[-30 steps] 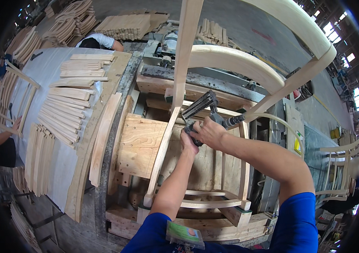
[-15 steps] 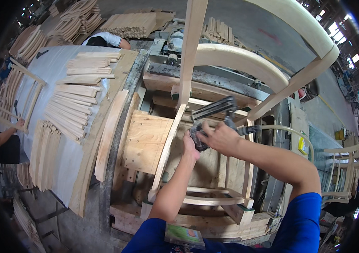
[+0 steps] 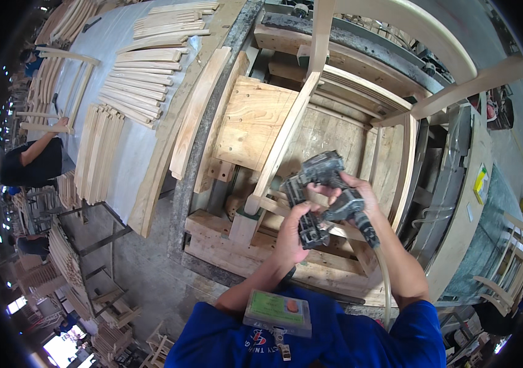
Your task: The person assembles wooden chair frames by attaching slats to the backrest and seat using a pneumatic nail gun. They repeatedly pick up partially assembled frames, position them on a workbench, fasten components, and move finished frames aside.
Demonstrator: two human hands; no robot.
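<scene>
A dark, worn pneumatic nail gun [image 3: 323, 164] is held between my two hands, close to my body and above the near rail of a pale wooden chair frame [image 3: 289, 138]. My left hand [image 3: 291, 234] grips its long magazine at the lower end. My right hand [image 3: 362, 195] is closed around its handle, beside the air fitting. From that fitting an air hose [image 3: 386, 276] runs down past my right forearm. The chair frame lies in a wooden jig [image 3: 212, 232], its curved back [image 3: 424, 27] rising at the far right. The nail gun covers part of the near rail.
On the left, a table [image 3: 109, 165] carries rows of wooden slats [image 3: 142, 83]. A plywood block [image 3: 255, 122] sits left of the frame. A co-worker's arm [image 3: 46, 142] holds a chair part at the far left. More chairs [image 3: 516, 251] stand at the right.
The nail gun has come from the frame's far part back toward my body, turned in my hands. My left hand has shifted onto its magazine. My view has swung too.
</scene>
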